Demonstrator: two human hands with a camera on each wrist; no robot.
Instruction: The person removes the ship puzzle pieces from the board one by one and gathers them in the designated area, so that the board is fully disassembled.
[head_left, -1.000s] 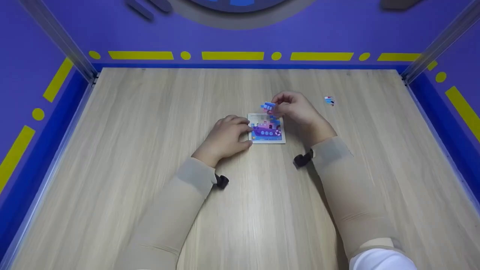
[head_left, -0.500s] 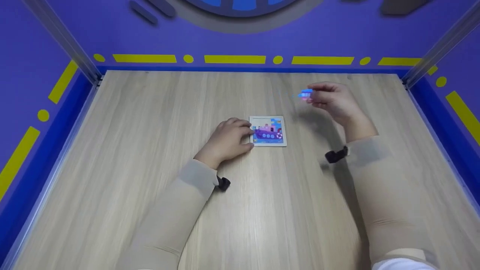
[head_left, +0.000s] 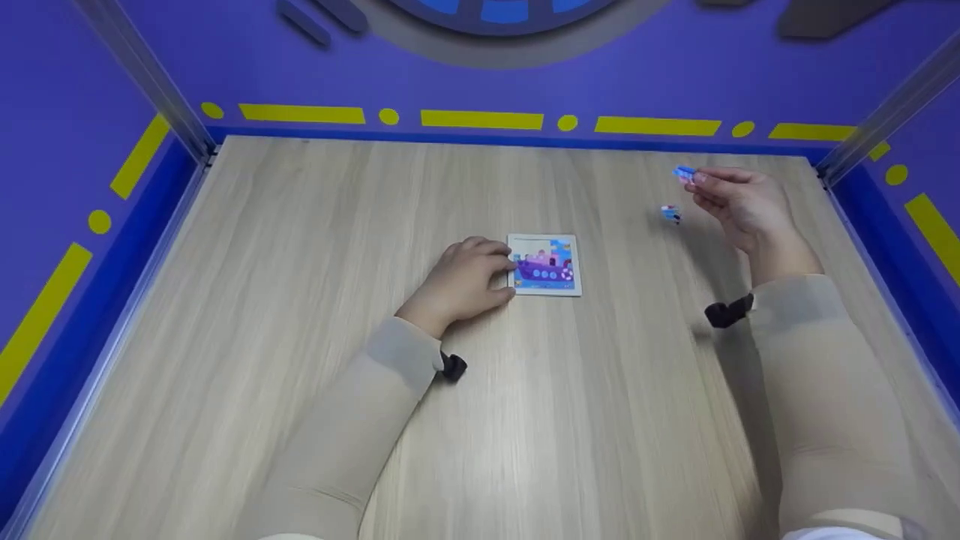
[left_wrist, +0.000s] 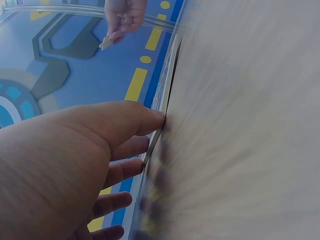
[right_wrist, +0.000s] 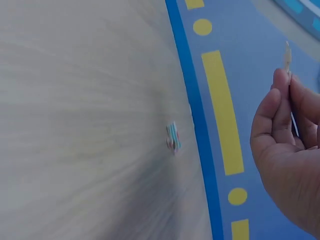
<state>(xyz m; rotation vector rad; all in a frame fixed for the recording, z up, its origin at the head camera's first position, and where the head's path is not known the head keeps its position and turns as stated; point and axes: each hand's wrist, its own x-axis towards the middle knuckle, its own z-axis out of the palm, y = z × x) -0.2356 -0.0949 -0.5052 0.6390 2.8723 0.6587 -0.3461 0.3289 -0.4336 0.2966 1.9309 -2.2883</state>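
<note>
A small square jigsaw puzzle (head_left: 544,279) with a purple and pink boat lies in a pale frame on the table. My left hand (head_left: 461,285) rests at its left side, thumb and fingertips touching the frame's edge; the left wrist view shows these fingers extended and spread along that edge. My right hand (head_left: 750,206) is raised at the far right, pinching a blue and pink puzzle piece (head_left: 684,175) between thumb and fingers. In the right wrist view that piece (right_wrist: 287,56) appears edge-on. Another loose puzzle piece (head_left: 671,214) lies on the table near the right hand.
The wood-grain table (head_left: 375,195) is bordered at the back and sides by blue walls (head_left: 480,90) with yellow markings. Metal posts (head_left: 874,105) stand at the back corners. Black wrist cameras (head_left: 727,312) sit on both sleeves.
My right hand has carried the pinched piece away from the puzzle, up and to the right, past the loose piece. The left hand has stayed at the frame's left edge.
</note>
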